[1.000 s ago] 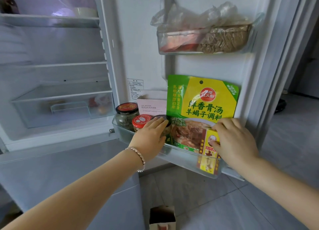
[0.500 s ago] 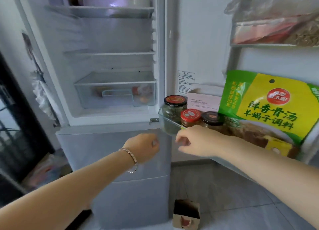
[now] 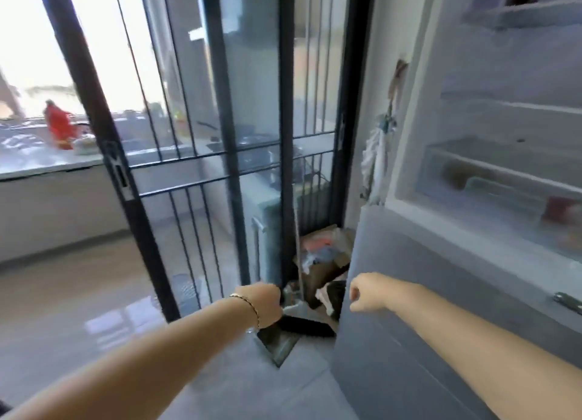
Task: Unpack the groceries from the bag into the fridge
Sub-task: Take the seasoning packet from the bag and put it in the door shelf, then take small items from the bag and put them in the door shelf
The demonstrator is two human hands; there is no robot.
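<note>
The view is blurred and turned toward the fridge's left side. The fridge (image 3: 441, 293) fills the right, its upper compartment open, showing white shelves and a clear drawer (image 3: 504, 180) with some food inside. My left hand (image 3: 264, 303), with a bracelet on its wrist, hovers over the floor in front of the glass door, fingers curled loosely away from me and holding nothing. My right hand (image 3: 367, 293) hangs loosely curled and empty before the grey lower fridge door. No grocery bag or door shelf is in view.
A black-framed sliding glass door (image 3: 220, 136) stands left of the fridge. A dustpan (image 3: 280, 344) and brush (image 3: 305, 326) lie on the floor beneath my left hand. Clutter (image 3: 327, 256) is piled in the gap beside the fridge. A cloth (image 3: 376, 158) hangs on the fridge's side.
My head has swung left, away from the door shelf with its jars and green packet. Both hands have left the shelf and now hang empty in the air.
</note>
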